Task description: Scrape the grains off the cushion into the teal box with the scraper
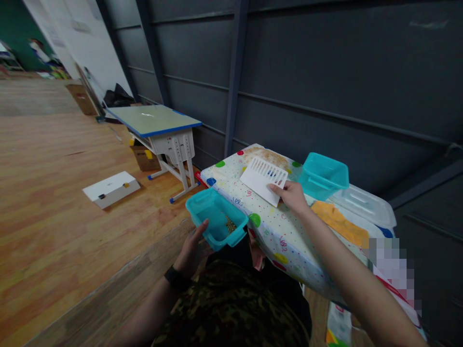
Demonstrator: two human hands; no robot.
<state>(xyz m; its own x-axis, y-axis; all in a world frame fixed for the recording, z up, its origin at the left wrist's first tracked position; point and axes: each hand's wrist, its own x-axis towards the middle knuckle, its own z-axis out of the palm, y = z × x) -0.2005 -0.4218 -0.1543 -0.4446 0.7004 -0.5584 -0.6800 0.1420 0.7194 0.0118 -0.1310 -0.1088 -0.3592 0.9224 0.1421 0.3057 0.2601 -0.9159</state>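
My left hand, a dark band on its wrist, grips a turquoise plastic container by its near side, in front of the table's edge. A small heap of gold-brown beads or pellets lies in one end of it. My right hand pinches a flat white slotted scoop by its right edge, with its row of slots pointing away from me. The scoop is low over the table; I cannot tell whether it touches the cloth. Just beyond it spreads a patch of tan, grainy material.
The table has a spotted cloth. Another turquoise container, a clear lid and an orange cloth lie to the right. A desk and white box stand left. A dark wall rises behind.
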